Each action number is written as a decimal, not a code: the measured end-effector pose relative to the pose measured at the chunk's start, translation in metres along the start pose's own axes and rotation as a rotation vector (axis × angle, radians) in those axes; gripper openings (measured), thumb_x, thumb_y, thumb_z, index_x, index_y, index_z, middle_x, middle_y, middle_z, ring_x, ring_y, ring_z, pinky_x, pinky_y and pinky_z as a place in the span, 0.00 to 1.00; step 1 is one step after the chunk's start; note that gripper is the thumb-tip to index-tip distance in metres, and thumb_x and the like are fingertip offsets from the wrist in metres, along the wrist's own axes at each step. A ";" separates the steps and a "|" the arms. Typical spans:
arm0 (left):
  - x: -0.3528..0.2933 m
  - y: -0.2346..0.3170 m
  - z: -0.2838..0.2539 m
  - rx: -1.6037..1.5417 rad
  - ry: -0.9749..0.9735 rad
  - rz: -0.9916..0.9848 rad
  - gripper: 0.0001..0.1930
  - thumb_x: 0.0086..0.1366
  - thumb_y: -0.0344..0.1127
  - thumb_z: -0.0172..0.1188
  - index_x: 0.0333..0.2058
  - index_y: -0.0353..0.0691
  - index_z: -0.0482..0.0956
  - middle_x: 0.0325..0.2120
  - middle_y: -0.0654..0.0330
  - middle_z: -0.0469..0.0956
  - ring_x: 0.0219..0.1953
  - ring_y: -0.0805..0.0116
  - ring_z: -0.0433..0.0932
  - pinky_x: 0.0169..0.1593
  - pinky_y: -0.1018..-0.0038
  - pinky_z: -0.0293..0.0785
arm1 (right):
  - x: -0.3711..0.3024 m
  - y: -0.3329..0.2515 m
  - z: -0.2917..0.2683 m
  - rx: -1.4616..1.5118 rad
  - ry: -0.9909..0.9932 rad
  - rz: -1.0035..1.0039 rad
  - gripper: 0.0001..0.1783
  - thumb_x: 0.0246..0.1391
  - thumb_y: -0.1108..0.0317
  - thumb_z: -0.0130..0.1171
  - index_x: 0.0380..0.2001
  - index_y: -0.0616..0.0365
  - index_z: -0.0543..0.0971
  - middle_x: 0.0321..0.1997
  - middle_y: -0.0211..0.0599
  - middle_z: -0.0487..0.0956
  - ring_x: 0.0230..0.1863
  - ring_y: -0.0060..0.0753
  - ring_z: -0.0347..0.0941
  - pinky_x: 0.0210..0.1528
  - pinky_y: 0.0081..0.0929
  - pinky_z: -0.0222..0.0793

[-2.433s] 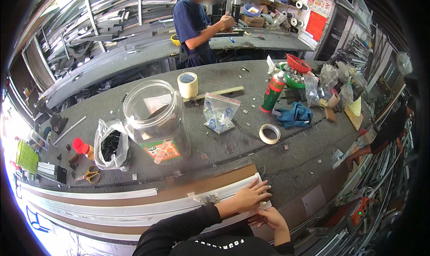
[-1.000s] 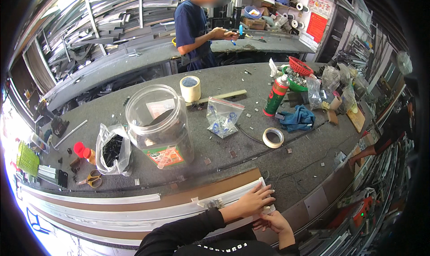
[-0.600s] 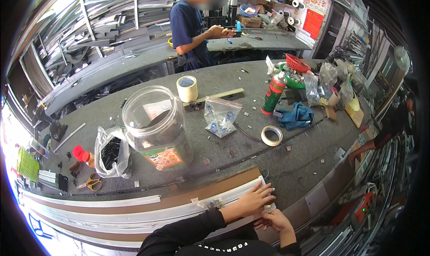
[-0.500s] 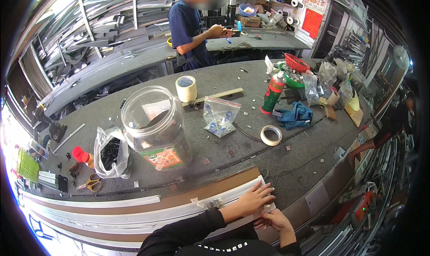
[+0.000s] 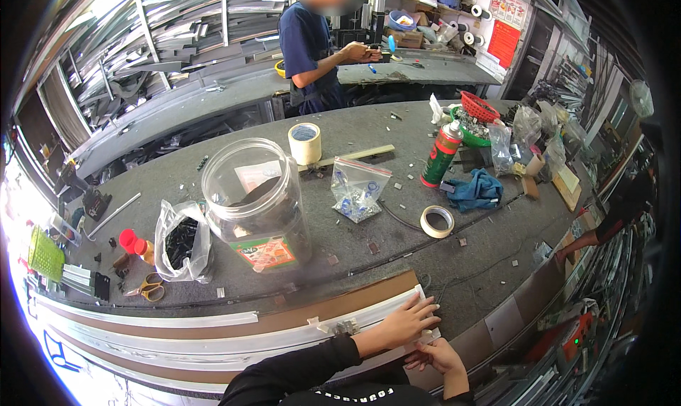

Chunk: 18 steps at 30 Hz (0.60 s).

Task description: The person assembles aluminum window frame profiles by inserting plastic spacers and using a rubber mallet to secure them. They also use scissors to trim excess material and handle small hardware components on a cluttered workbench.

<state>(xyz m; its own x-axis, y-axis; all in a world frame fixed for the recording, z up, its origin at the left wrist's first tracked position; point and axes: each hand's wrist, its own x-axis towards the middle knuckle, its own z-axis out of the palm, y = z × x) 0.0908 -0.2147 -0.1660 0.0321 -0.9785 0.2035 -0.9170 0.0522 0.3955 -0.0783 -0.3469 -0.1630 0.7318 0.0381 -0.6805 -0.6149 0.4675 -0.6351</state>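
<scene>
White profile strips (image 5: pixel 269 346) lie lengthwise over brown board along the bench's near edge. My left hand (image 5: pixel 406 324) rests across their right end, fingers stretched out and slightly apart, palm down. Just below and right of it is my right hand (image 5: pixel 438 356), its fingers curled and thumb drawn in at the strips' end. A small pale translucent piece (image 5: pixel 430 336) shows between the two hands; whether the right fingers grip it is hard to make out. Left of my left hand, a small cluster of clear and metallic bits (image 5: pixel 345 327) sits on the strips.
Beyond the strips stand a large clear jar (image 5: pixel 255 214), a bag of black parts (image 5: pixel 183 246), scissors (image 5: pixel 150 287), a tape roll (image 5: pixel 437 222), a spray can (image 5: pixel 440 155) and a blue cloth (image 5: pixel 475 191). Another person (image 5: pixel 309 51) works across the bench.
The whole view has shifted slightly, so things appear a little further right. Both hands remain at the strips' right end with nearly the same pose.
</scene>
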 end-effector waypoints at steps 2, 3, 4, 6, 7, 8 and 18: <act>0.000 0.000 0.000 -0.005 0.015 0.002 0.33 0.56 0.38 0.62 0.63 0.48 0.68 0.66 0.56 0.63 0.74 0.55 0.52 0.75 0.50 0.45 | -0.001 0.000 0.000 -0.009 0.012 -0.002 0.24 0.64 0.60 0.60 0.50 0.74 0.74 0.37 0.61 0.84 0.35 0.56 0.85 0.23 0.29 0.79; 0.000 0.000 0.000 -0.004 0.013 0.001 0.33 0.56 0.38 0.62 0.63 0.48 0.68 0.66 0.56 0.64 0.74 0.55 0.52 0.75 0.50 0.45 | -0.001 0.000 0.001 -0.004 0.008 -0.012 0.24 0.64 0.60 0.60 0.50 0.74 0.74 0.37 0.61 0.84 0.35 0.56 0.85 0.23 0.29 0.79; 0.000 0.000 0.001 -0.003 0.009 0.000 0.32 0.57 0.38 0.62 0.63 0.48 0.68 0.66 0.56 0.64 0.74 0.55 0.52 0.75 0.50 0.45 | -0.002 0.000 0.001 0.000 0.004 -0.023 0.24 0.65 0.60 0.60 0.50 0.74 0.74 0.37 0.61 0.84 0.35 0.56 0.85 0.23 0.28 0.79; 0.001 0.000 0.001 0.004 -0.002 -0.002 0.32 0.57 0.38 0.61 0.62 0.49 0.69 0.65 0.56 0.64 0.74 0.55 0.53 0.75 0.50 0.45 | -0.002 0.000 0.002 0.016 0.004 -0.028 0.23 0.65 0.60 0.60 0.48 0.74 0.75 0.36 0.60 0.84 0.33 0.54 0.85 0.23 0.28 0.79; 0.002 0.000 0.002 0.012 -0.009 -0.003 0.31 0.58 0.38 0.61 0.62 0.49 0.69 0.65 0.56 0.64 0.74 0.55 0.53 0.75 0.50 0.45 | -0.002 0.000 0.002 0.026 0.007 -0.025 0.22 0.65 0.60 0.60 0.47 0.74 0.76 0.35 0.59 0.84 0.32 0.52 0.85 0.24 0.28 0.79; 0.002 -0.001 0.002 0.031 -0.018 -0.002 0.31 0.59 0.38 0.61 0.62 0.49 0.69 0.65 0.56 0.64 0.74 0.55 0.53 0.75 0.50 0.45 | -0.002 0.000 0.002 0.034 0.010 -0.021 0.22 0.65 0.60 0.60 0.45 0.74 0.77 0.34 0.58 0.85 0.31 0.51 0.85 0.24 0.28 0.80; 0.004 -0.001 0.008 0.028 0.084 0.020 0.23 0.67 0.40 0.49 0.61 0.48 0.72 0.61 0.55 0.70 0.73 0.55 0.56 0.75 0.48 0.42 | -0.005 0.008 0.004 0.078 0.090 -0.006 0.16 0.62 0.65 0.64 0.31 0.72 0.81 0.22 0.46 0.82 0.21 0.39 0.82 0.23 0.30 0.80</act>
<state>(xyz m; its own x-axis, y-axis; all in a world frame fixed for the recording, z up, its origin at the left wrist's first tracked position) 0.0887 -0.2197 -0.1725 0.0459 -0.9570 0.2863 -0.9284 0.0649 0.3660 -0.0855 -0.3402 -0.1634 0.7038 -0.0422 -0.7092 -0.5835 0.5351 -0.6109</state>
